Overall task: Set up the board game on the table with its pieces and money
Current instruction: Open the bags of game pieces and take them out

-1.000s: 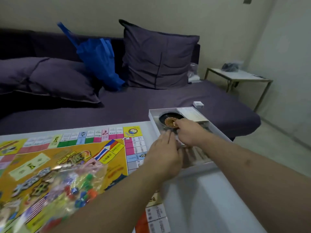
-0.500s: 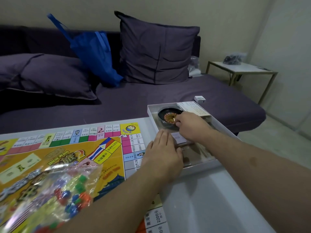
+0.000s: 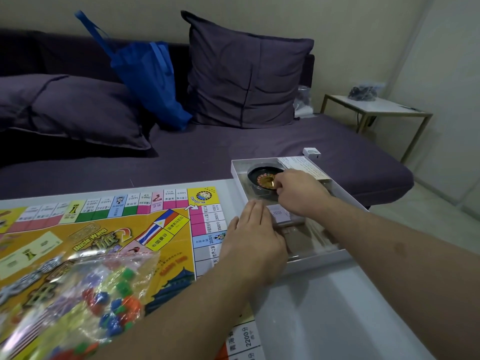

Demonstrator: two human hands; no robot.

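The colourful game board lies unfolded on the white table. On its near left corner sits a clear bag of coloured pieces. To the right of the board stands the open white box tray, which holds a black and gold roulette wheel, a small stack of cards and a printed sheet. My left hand lies flat with straight fingers over the tray's left edge. My right hand is inside the tray, fingers curled over the wheel's right rim; its fingertips are hidden.
Behind the table is a purple sofa with dark cushions, a blue bag and a small white box. A white side table stands at the far right. The table's near right part is bare.
Both hands stay almost where they were at the tray. My left hand has drawn back slightly towards me along the tray's edge. My right hand keeps to the wheel's rim.
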